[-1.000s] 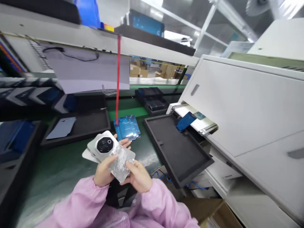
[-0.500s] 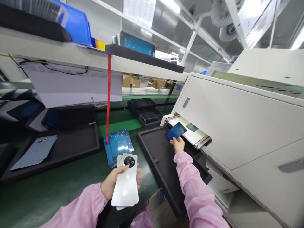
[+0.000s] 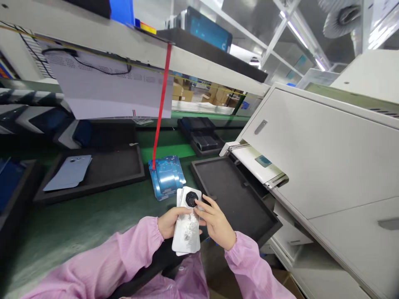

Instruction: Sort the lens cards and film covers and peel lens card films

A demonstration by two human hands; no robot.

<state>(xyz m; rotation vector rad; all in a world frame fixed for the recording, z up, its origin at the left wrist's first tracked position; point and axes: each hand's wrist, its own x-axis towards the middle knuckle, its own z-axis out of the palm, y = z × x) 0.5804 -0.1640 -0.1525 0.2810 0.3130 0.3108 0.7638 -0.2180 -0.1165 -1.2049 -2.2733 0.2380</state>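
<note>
White back covers [image 3: 187, 226], a small stack with the round black camera ring upward, held low in front of the body, above the near edge of the green bench [image 3: 93, 216] and just left of the black tray [image 3: 237, 199]. Clasped along the left edge by the left hand [image 3: 170, 222], thumb across the glossy face. Touched near the camera ring by the fingertips of the right hand [image 3: 216, 224], fingers half curled; cannot tell whether anything thin is pinched between them.

For good handling, as a judgement: better to keep the stack supported from below and gripped by the edges only, since the face is glossy and would take marks easily. Better also to press lightly around the ring, and to keep the covers squared so none slides out.

Further out: a pile of blue films [image 3: 166, 178] under a hanging red strap [image 3: 160, 112], a grey-blue cover [image 3: 68, 172] lying in the left tray [image 3: 124, 166], and the white machine [image 3: 327, 153] with its outlet shelf [image 3: 252, 164] at the right.

Compared with half a second ago: right hand no longer stretched to the outlet shelf, now back at the stack. Dark blue piece gone from that shelf; not visible where it is now. Left hand holding the covers as before, only nearer to the tray.
</note>
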